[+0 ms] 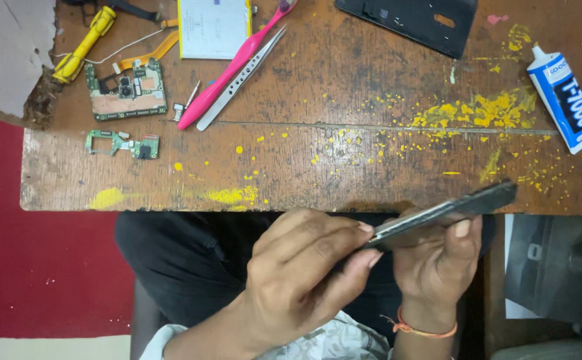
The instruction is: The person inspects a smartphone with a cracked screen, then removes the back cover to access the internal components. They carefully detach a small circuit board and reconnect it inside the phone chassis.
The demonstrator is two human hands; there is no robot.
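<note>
Table: worn wood, scratched, rough, flecked with yellow paint. Tweezers: bare metal, dull shine. Toothbrush: glossy pink plastic. Glue tube: smooth plastic. Circuit board: green, matt. Phone frame: dark, scuffed edge, held in both hands.

Bench: circuit board far left, small board nearer, tweezers right of them. Back cover far right-centre, glue tube right edge. Phone frame off near edge, left hand beside right hand.
</note>
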